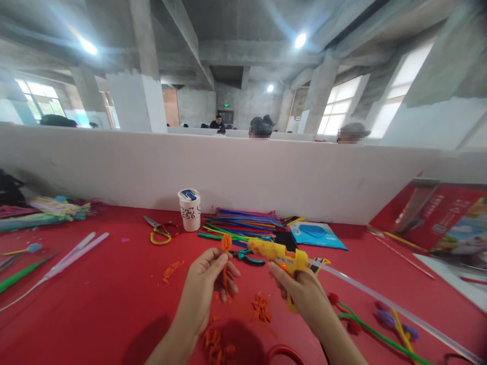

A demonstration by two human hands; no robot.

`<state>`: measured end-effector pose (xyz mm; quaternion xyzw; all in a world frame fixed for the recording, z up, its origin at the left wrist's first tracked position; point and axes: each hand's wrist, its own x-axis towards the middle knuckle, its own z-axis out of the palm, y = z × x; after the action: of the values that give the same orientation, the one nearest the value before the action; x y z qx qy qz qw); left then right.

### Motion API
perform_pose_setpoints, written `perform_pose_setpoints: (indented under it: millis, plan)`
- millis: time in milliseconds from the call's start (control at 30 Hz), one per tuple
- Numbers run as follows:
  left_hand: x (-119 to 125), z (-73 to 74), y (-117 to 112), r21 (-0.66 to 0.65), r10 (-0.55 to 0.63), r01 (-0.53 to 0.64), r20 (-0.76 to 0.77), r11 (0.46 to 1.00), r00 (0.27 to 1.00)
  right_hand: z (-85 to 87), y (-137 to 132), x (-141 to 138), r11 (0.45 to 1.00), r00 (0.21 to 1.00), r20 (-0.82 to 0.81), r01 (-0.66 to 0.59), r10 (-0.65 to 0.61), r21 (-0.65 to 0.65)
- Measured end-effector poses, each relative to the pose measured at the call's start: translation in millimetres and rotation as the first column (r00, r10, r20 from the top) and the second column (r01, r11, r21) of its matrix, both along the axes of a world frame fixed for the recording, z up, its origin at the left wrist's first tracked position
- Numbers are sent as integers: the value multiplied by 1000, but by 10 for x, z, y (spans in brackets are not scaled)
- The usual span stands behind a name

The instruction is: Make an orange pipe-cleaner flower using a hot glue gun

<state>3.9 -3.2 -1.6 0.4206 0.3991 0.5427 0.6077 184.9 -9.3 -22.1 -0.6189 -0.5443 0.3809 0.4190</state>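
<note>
My left hand (208,281) pinches an orange pipe-cleaner piece (225,243) and holds it upright above the red table (114,294). My right hand (300,291) grips a yellow glue gun (279,255) whose nozzle points left, close to the orange piece. A clear glue stick (380,299) trails from the back of the gun to the right. Orange pipe-cleaner scraps (261,307) lie on the table under my hands.
A white paper cup (189,209), yellow-handled scissors (160,230), a bundle of coloured pipe cleaners (243,223) and teal pliers (247,258) lie beyond my hands. Pipe-cleaner flowers (380,329) sit right, glue sticks (72,253) left. A white partition (243,172) runs behind, people beyond it.
</note>
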Motion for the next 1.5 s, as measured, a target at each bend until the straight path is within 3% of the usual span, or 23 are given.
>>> perform_pose_setpoints:
  millis: [167, 267, 333, 433, 567, 700, 833, 933, 1033, 1167, 1233, 1333, 1500]
  plan:
    - [-2, 8, -9, -16, -15, 15, -17, 1000, 1000, -445, 339, 205, 978, 976, 203, -42, 84, -204]
    - [-8, 6, -2, -18, -24, 24, -28, 1000, 999, -635, 411, 270, 955, 909, 381, -54, 168, -293]
    - [-15, -2, 10, -23, -31, 30, -37, 999, 999, -657, 405, 278, 958, 840, 510, -42, 187, -283]
    - [-25, -22, 31, -27, -42, 41, -54, 999, 998, -565, 349, 212, 984, 726, 669, -65, 161, -166]
    - [-21, -33, 36, -19, -64, 63, -69, 998, 996, -470, 261, 11, 949, 601, 757, -304, 255, -79]
    - [-4, -22, 6, -20, -88, 87, -77, 996, 993, -573, 220, -152, 904, 536, 787, -424, 306, -63]
    - [5, -31, -7, -17, -106, 105, -86, 994, 991, -681, 242, -209, 913, 583, 767, -408, 268, -9]
    - [12, -49, -4, -30, -120, 118, -93, 993, 988, -623, 282, -180, 933, 690, 688, -356, 226, 51]
    - [27, -55, -12, -28, -141, 139, -96, 990, 985, -420, 276, -80, 938, 815, 550, -312, 184, 149]
    - [64, -52, -37, -41, -163, 160, -97, 986, 982, -49, 106, 56, 926, 917, 366, -267, 158, 267]
    - [89, -65, -48, -48, -181, 177, -98, 983, 979, 109, -21, 68, 923, 975, 138, -210, 173, 322]
    - [128, -103, -63, -45, -203, 199, -110, 979, 973, 267, -179, 19, 917, 975, -61, -177, 212, 357]
    - [179, -150, -83, -48, -220, 215, -155, 975, 963, 347, -264, -85, 911, 995, -42, -68, 94, 407]
